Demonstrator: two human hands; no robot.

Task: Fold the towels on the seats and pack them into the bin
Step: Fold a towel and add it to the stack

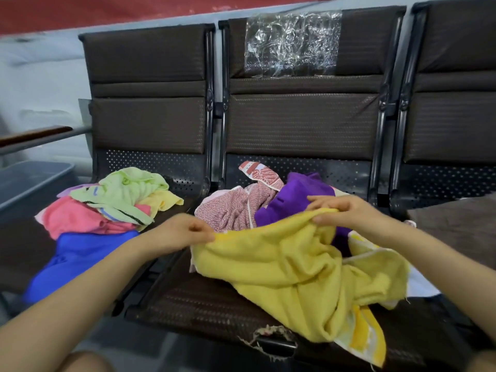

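A large yellow towel (pixel 290 267) hangs crumpled over the middle seat (pixel 204 304). My left hand (pixel 188 229) pinches its upper edge on the left, and my right hand (pixel 346 210) grips the same edge further right. Behind the yellow towel lie a purple towel (pixel 300 200) and a red-and-white patterned towel (pixel 236 208). On the left seat sits a heap: a light green towel (pixel 128 191), a pink towel (pixel 72 218), a pale yellow towel (pixel 163 202) and a blue towel (pixel 80 256). A grey bin (pixel 29 178) stands at the far left.
The row of dark brown seats has tall backrests (pixel 303 122); clear plastic film (pixel 292 44) is stuck on the middle one. The middle seat's front edge is torn (pixel 268 339). A brown cushion (pixel 456 221) lies on the right seat. A wooden-topped rail (pixel 35 135) runs at the left.
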